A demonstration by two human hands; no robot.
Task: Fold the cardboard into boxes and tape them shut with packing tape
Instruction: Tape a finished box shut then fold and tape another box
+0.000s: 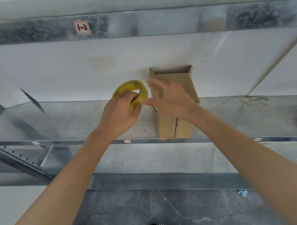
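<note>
A narrow brown cardboard box lies on the metal shelf, its far end open toward the white wall and a seam running along its near face. My left hand grips a yellow roll of packing tape just left of the box, fingers through its core. My right hand hovers over the box with fingers spread, its thumb and forefinger close to the roll's edge. Whether they pinch a tape end is too blurred to tell.
The shelf's front rail carries small labels; an upper metal beam bears a tag marked 1-2. A slanted steel upright stands at the left. Below are a grey marble floor, a blue scrap and a striped garment.
</note>
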